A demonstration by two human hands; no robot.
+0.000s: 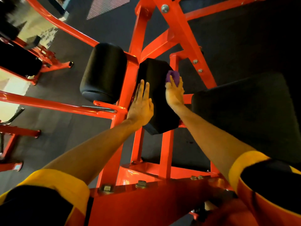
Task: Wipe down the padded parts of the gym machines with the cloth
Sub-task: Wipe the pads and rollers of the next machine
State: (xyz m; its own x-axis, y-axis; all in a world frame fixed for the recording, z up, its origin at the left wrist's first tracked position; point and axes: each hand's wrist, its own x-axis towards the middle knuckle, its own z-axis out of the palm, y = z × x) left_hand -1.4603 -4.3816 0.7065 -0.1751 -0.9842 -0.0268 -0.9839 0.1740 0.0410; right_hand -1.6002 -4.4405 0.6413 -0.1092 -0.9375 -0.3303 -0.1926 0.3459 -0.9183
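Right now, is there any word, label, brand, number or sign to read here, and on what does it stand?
None: no text can be read.
The black pad, the round roller pad, the red frame and the purple cloth show no lettering.
The machines at far left are too blurred to tell.

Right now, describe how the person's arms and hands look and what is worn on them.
The left hand and right hand are bare: no gloves, rings or watch show. Forearms are uncovered. The left sleeve and right sleeve are short and black, each ending in a broad yellow band.
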